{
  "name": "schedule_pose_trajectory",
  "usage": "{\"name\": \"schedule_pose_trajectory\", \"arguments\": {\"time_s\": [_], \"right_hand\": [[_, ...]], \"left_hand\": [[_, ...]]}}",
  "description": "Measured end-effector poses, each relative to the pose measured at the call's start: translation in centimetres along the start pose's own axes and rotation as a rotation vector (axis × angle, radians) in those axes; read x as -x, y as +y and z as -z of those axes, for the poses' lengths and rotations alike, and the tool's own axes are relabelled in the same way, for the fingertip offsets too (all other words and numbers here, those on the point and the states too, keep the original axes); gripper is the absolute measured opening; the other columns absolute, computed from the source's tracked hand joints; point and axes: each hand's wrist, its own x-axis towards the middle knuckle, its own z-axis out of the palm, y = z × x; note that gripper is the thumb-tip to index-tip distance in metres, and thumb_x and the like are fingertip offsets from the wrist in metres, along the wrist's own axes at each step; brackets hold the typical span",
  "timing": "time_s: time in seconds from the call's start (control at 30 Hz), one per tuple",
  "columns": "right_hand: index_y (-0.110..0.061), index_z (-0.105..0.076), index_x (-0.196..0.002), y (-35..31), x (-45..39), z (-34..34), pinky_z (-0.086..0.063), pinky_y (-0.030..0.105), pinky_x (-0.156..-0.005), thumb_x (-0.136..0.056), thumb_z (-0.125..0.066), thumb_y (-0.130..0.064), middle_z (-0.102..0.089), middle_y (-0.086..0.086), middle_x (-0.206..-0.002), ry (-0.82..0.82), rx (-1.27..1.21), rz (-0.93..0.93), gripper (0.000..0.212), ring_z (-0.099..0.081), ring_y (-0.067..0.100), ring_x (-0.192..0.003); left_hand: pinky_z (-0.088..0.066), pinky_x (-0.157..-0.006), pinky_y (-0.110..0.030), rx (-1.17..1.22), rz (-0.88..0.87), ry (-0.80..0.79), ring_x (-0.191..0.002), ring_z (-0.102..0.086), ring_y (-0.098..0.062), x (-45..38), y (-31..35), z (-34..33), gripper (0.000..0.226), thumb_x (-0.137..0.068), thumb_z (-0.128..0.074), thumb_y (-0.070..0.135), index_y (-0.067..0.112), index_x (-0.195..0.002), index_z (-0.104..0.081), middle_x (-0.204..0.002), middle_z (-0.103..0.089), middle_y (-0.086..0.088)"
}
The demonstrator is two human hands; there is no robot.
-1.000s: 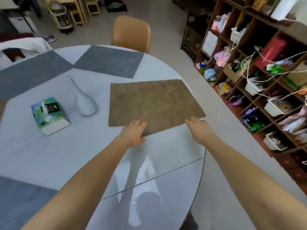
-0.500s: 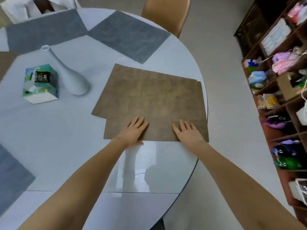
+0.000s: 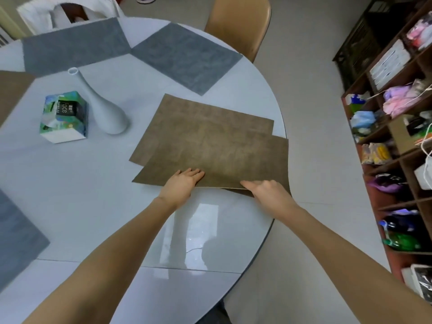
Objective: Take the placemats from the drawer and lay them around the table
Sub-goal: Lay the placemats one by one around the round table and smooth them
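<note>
- Since the frame half a second back, the two brown mats had fanned further apart: the top brown mat had swung away from the vase, baring more of the lower brown mat.
- My left hand lay flat on the top mat's near edge, fingers straight and close together.
- My right hand looked to be pinching the near right corner, thumb side on top; I could not tell where the other fingers sat.
- Both mats lay on the table to the right of the vase, the top one overhanging the rim there.
- I judged the lower mat could drag along and slip off that rim.
- A wide sweep leftward could topple the vase or nudge the tissue box beside it.
</note>
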Motion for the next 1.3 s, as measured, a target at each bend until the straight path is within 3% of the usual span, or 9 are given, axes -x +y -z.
{"name": "schedule_pose_trajectory", "arguments": {"time_s": [0.1,0.23,0.37,0.5,0.6,0.77,1.07,1.17,1.3], "right_hand": [[-0.017,-0.052,-0.127,-1.4,1.3,1.4,-0.052,0.038,-0.076,-0.097,-0.041,-0.009,-0.067,0.01,-0.104,0.02,-0.045,-0.061,0.033,-0.064,0.03,-0.091],[-0.021,-0.044,-0.139,-5.4,1.7,2.9,-0.051,0.041,-0.09,-0.084,-0.043,0.01,-0.061,0.011,-0.124,-0.059,-0.103,-0.085,0.063,-0.06,0.032,-0.11],[-0.019,-0.032,-0.147,-12.2,2.4,3.4,-0.049,0.044,-0.093,-0.082,-0.039,0.016,-0.055,0.014,-0.134,0.001,-0.074,-0.021,0.075,-0.058,0.035,-0.114],[-0.019,-0.017,-0.152,-20.4,3.9,0.9,-0.04,0.039,-0.106,-0.082,-0.039,0.017,-0.028,0.011,-0.155,0.038,-0.051,0.042,0.081,-0.04,0.031,-0.135],[-0.017,-0.011,-0.153,-25.6,5.2,-2.3,-0.034,0.038,-0.109,-0.084,-0.043,0.015,-0.017,0.011,-0.159,-0.018,-0.006,0.043,0.083,-0.026,0.029,-0.144],[-0.014,-0.01,-0.153,-30.3,6.6,-7.3,-0.032,0.037,-0.111,-0.088,-0.042,0.01,-0.016,0.016,-0.158,-0.113,0.1,-0.001,0.076,-0.023,0.03,-0.144],[-0.007,-0.005,-0.152,-28.5,9.4,-11.1,-0.017,0.036,-0.119,-0.095,-0.03,0.002,-0.01,0.015,-0.16,-0.121,0.239,-0.072,0.063,-0.013,0.026,-0.148],[-0.005,0.001,-0.152,-28.0,10.3,-11.7,-0.014,0.036,-0.12,-0.093,-0.038,0.0,-0.003,0.012,-0.161,-0.134,0.26,-0.088,0.071,-0.006,0.024,-0.149],[-0.005,-0.022,-0.144,-28.6,10.8,-11.8,-0.029,0.038,-0.113,-0.085,-0.055,0.002,-0.019,0.017,-0.157,-0.067,0.283,-0.007,0.068,-0.018,0.027,-0.146]], "left_hand": [[-0.028,-0.113,-0.035,-0.009,-0.04,0.088,-0.137,-0.037,-0.022,2.3,-0.4,1.7,0.073,-0.082,-0.044,-0.014,0.018,-0.147,-0.033,-0.151,-0.038,-0.001],[-0.033,-0.111,-0.038,-0.064,0.011,0.167,-0.135,-0.039,-0.022,7.5,-1.6,2.5,0.063,-0.085,-0.046,-0.01,0.016,-0.143,-0.038,-0.145,-0.044,-0.001],[-0.029,-0.113,-0.045,-0.102,0.15,0.285,-0.136,-0.038,-0.026,14.7,-4.6,1.6,0.055,-0.091,-0.047,-0.005,0.015,-0.141,-0.039,-0.144,-0.045,-0.003],[-0.025,-0.112,-0.05,-0.112,0.284,0.333,-0.14,-0.03,-0.029,23.0,-8.0,-1.7,0.056,-0.093,-0.045,-0.001,0.014,-0.145,-0.031,-0.15,-0.037,-0.005],[-0.019,-0.114,-0.055,-0.109,0.348,0.263,-0.144,-0.022,-0.031,28.2,-9.6,-5.5,0.062,-0.093,-0.046,-0.002,0.013,-0.149,-0.023,-0.155,-0.026,-0.007],[-0.01,-0.114,-0.06,-0.079,0.376,0.154,-0.147,-0.004,-0.034,33.4,-9.9,-11.8,0.069,-0.094,-0.039,-0.005,0.011,-0.153,-0.006,-0.161,-0.006,-0.009],[-0.004,-0.113,-0.062,0.069,0.311,0.007,-0.148,0.007,-0.031,34.3,-6.2,-17.3,0.074,-0.095,-0.034,-0.008,0.014,-0.153,0.006,-0.161,0.008,-0.007],[-0.003,-0.113,-0.063,0.102,0.336,-0.025,-0.148,0.008,-0.03,34.1,-4.9,-18.4,0.08,-0.091,-0.036,-0.012,0.014,-0.152,0.008,-0.161,0.009,-0.007],[-0.001,-0.112,-0.064,0.145,0.375,-0.03,-0.147,0.01,-0.03,33.8,-4.1,-18.9,0.087,-0.087,-0.038,-0.018,0.015,-0.152,0.009,-0.161,0.013,-0.006]]}}
